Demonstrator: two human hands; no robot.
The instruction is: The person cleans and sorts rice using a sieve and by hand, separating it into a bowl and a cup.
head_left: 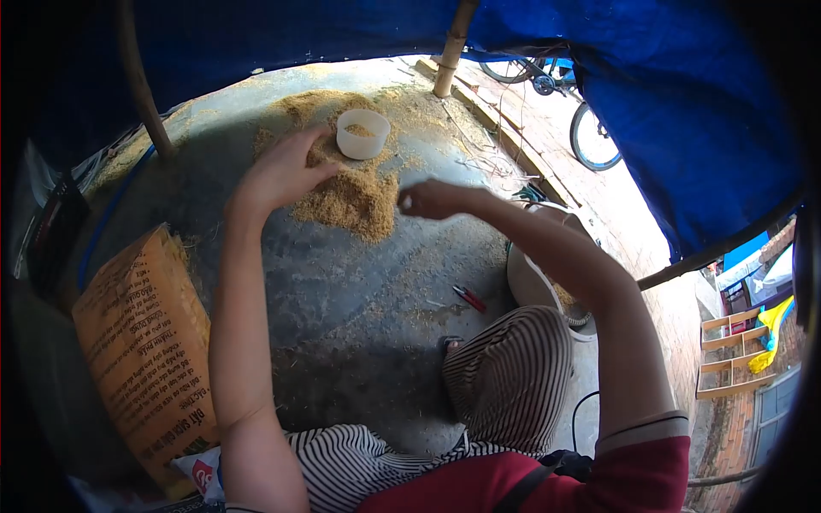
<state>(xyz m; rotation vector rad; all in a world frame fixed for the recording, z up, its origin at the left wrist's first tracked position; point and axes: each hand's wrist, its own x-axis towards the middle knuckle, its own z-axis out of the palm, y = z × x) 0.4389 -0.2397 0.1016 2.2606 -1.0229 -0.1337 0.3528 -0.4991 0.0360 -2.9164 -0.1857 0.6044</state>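
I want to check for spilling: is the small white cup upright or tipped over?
Upright. The white cup stands at the husk pile with its round mouth facing up; a little husk lies inside.

Concrete floor (359, 291); blue tarp (684, 103) overhead; bamboo pole (453, 47); bicycle (545, 83) beyond.

Matt white plastic cup (363, 134), rough concrete floor (359, 299)

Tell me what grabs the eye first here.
A tan pile of husk-like grain on the grey floor at centre, with a white cup at its far edge. The left hand rests spread on the pile's left side; the right hand hovers curled at its right. An orange printed sack lies at lower left.
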